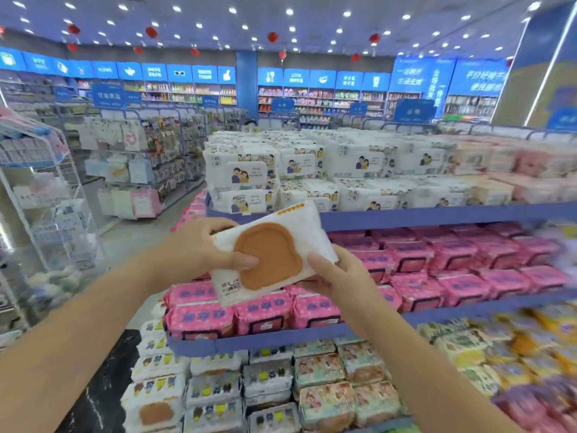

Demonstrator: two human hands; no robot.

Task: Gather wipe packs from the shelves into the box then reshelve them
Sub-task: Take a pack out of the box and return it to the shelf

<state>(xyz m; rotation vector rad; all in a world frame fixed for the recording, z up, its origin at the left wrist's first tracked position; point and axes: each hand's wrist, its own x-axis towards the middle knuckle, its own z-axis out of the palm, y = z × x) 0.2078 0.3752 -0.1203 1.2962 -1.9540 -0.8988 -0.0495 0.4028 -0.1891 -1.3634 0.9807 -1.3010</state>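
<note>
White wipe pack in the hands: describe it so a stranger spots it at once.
Start at the blue tiered shelf unit. Before its pink wipe packs, the left hand and right hand grip a white wipe pack with a brown toast-shaped lid. It alone is off the shelves.

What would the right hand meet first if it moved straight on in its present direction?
Probably the pink packs on the middle shelf, behind the white pack that the right hand holds; depth is unclear.
</note>
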